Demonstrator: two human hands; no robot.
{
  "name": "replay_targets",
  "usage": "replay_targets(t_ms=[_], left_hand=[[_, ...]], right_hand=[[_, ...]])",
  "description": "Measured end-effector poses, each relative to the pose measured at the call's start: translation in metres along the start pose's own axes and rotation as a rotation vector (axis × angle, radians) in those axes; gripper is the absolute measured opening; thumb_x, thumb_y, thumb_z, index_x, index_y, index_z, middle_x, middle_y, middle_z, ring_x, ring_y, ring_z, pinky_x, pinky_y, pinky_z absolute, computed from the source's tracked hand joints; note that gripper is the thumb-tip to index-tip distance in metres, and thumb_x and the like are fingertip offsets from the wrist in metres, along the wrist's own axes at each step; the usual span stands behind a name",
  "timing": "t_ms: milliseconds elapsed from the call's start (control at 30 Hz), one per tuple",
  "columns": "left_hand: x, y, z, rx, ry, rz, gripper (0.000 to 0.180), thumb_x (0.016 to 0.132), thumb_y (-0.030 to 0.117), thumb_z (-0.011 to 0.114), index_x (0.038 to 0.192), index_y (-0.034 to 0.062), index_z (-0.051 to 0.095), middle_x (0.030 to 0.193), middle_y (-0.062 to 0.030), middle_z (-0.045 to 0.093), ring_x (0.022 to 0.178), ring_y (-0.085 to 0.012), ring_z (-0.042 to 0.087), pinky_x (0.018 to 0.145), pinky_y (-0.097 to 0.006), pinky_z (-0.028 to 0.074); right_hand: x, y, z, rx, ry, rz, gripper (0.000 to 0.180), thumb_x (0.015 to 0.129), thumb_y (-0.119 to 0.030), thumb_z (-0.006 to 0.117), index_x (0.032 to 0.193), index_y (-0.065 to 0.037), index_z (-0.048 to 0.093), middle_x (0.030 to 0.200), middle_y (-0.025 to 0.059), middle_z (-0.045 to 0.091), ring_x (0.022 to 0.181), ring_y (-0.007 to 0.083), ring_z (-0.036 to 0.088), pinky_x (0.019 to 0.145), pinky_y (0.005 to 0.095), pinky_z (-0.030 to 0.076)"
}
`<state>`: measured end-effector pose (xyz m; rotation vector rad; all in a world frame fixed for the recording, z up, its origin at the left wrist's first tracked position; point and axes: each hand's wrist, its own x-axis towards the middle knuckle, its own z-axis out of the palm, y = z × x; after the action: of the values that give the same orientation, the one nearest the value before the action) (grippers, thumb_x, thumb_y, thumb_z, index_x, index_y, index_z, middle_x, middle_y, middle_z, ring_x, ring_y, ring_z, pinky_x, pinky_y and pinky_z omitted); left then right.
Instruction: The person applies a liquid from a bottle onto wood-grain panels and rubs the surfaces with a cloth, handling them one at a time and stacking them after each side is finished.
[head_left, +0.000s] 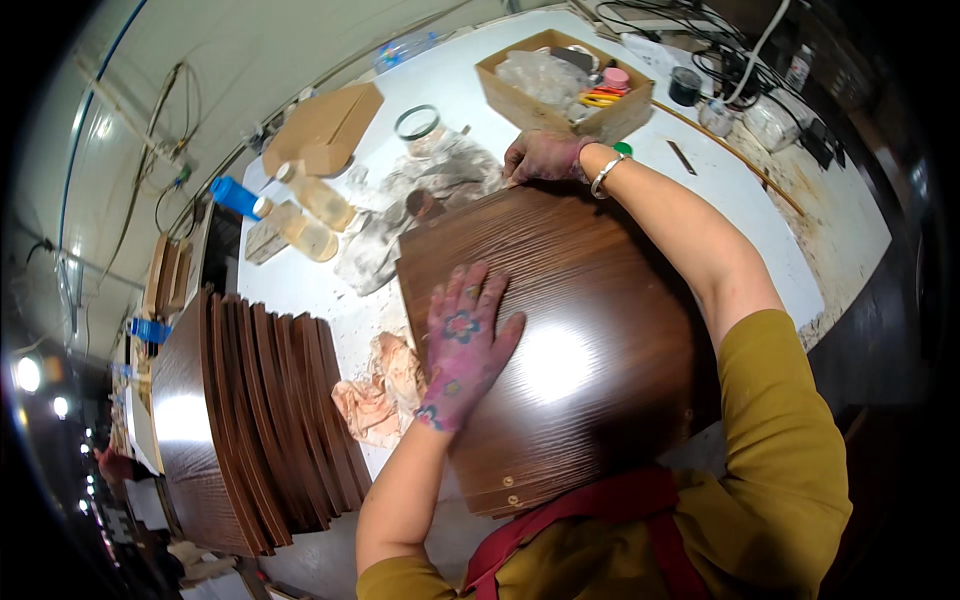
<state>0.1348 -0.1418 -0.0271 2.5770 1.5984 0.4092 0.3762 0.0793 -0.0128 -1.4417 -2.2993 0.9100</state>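
A dark brown wood-grain panel lies in front of me, with light glaring off its glossy face. At its near edge a second layer shows beneath it, and small round fittings are visible there. My left hand, in a stained pink flowered glove, rests flat on the panel's left part with its fingers spread. At the far edge, my right hand, also in a stained glove, has its fingers curled and closed on the panel's rim. Its fingertips are partly hidden. A crumpled pinkish cloth lies beside my left wrist.
Several similar brown panels stand in a row at the left. Grey rags, bottles and a cardboard piece lie beyond on the white table. An open box and tangled cables are at the back.
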Motion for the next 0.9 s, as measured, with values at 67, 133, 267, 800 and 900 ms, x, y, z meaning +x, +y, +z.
replay_targets(t_ms=[67, 133, 267, 800, 900], left_hand=[[0.002, 0.004, -0.003, 0.011, -0.004, -0.005, 0.056, 0.094, 0.035, 0.064, 0.144, 0.0128, 0.052, 0.151, -0.0130, 0.045, 0.145, -0.0363, 0.035, 0.121, -0.051, 0.022], [0.002, 0.007, -0.004, 0.019, -0.011, -0.024, 0.055, 0.094, 0.034, 0.064, 0.143, 0.0119, 0.052, 0.151, -0.0132, 0.045, 0.145, -0.0366, 0.035, 0.121, -0.051, 0.023], [0.003, 0.008, -0.005, 0.024, -0.009, -0.001, 0.053, 0.094, 0.029, 0.064, 0.142, 0.0104, 0.054, 0.150, -0.0147, 0.046, 0.144, -0.0371, 0.036, 0.120, -0.050, 0.024], [0.004, 0.008, -0.002, 0.068, -0.023, 0.013, 0.053, 0.092, 0.027, 0.065, 0.142, 0.0124, 0.054, 0.151, -0.0136, 0.045, 0.144, -0.0373, 0.036, 0.119, -0.053, 0.024], [0.005, 0.008, -0.002, 0.056, -0.019, 0.014, 0.053, 0.092, 0.027, 0.065, 0.142, 0.0126, 0.054, 0.151, -0.0136, 0.046, 0.143, -0.0374, 0.037, 0.119, -0.053, 0.025]], right_hand=[[-0.015, 0.020, -0.013, -0.001, 0.020, 0.025, 0.027, 0.078, -0.025, 0.075, 0.101, -0.011, 0.077, 0.099, 0.0089, 0.075, 0.095, 0.0237, 0.069, 0.087, 0.0354, 0.051], [-0.032, 0.035, -0.027, -0.011, 0.061, 0.049, 0.030, 0.078, -0.026, 0.076, 0.104, -0.011, 0.076, 0.102, 0.0082, 0.075, 0.097, 0.0241, 0.068, 0.088, 0.0353, 0.050], [-0.058, 0.070, -0.048, -0.076, 0.138, 0.064, 0.028, 0.079, -0.025, 0.074, 0.103, -0.009, 0.075, 0.101, 0.0114, 0.074, 0.097, 0.0253, 0.068, 0.085, 0.0376, 0.050], [-0.106, 0.119, -0.005, 0.465, 0.510, 0.007, 0.029, 0.090, -0.033, 0.070, 0.104, -0.007, 0.071, 0.103, 0.0061, 0.071, 0.097, 0.0202, 0.065, 0.089, 0.0315, 0.049], [-0.117, 0.109, -0.023, 0.442, 0.529, 0.081, 0.030, 0.089, -0.033, 0.069, 0.104, -0.007, 0.070, 0.101, 0.0074, 0.071, 0.096, 0.0206, 0.065, 0.088, 0.0329, 0.049]])
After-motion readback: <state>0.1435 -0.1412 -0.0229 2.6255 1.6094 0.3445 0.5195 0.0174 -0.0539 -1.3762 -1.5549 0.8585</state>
